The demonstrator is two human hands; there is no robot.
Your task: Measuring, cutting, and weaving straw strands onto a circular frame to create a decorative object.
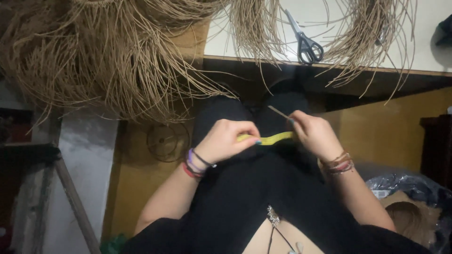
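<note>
Measuring step, judged: yellow tape measure (270, 138) stretched taut over the lap, between left hand (225, 140) and right hand (314, 135), below the tabletop (329, 28). Fingers of both pinched shut on the tape ends; right also gripping a thin tan strand (278, 112). Wrists bent inward, forearms converging. Next: likely reading, steady tension needed.

open lap around hands, straw fringe (117, 61) overhanging left, scissors (305, 40) on table (423, 51)
</note>
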